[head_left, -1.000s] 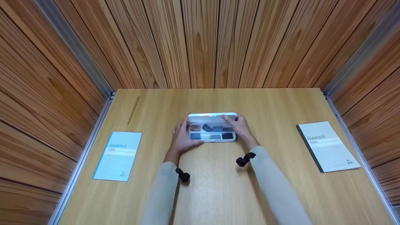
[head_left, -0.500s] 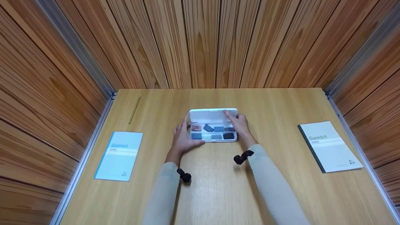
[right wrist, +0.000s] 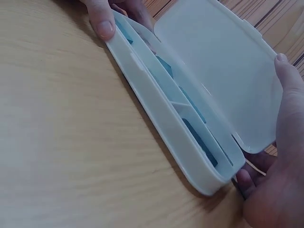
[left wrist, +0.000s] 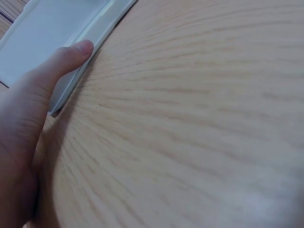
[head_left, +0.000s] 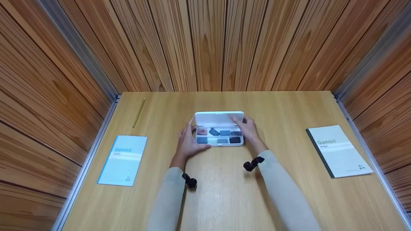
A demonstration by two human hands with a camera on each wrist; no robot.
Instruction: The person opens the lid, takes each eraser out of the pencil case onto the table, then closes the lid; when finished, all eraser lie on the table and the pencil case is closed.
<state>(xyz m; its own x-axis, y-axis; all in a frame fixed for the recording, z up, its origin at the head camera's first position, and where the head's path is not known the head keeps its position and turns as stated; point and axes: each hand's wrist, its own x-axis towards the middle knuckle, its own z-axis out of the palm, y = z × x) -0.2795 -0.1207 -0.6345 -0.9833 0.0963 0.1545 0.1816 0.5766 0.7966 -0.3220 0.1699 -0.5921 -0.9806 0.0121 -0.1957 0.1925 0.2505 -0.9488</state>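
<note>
A white plastic case (head_left: 218,145) lies on the table in the head view, its hinged lid (head_left: 213,119) standing up at the back. Small blocks sit in its compartments: a reddish one (head_left: 202,132), a slanted blue one (head_left: 214,132), a black one (head_left: 235,140) and several other bluish ones. My left hand (head_left: 188,142) grips the case's left end, thumb along the front rim. At the right end, my right hand (head_left: 249,130) holds the lid, thumb on its inner face; the right wrist view shows some of its fingers low behind the case corner.
A light blue "Gambit" notebook (head_left: 123,160) lies at the left and a white one with a dark spine (head_left: 340,150) at the right. A gold pencil-like stick (head_left: 139,112) lies back left. Wood-panelled walls enclose the table (head_left: 221,199) on three sides.
The lid has tilted further back and up, with my right thumb moving along with it. My left hand keeps its grip on the case's left end.
</note>
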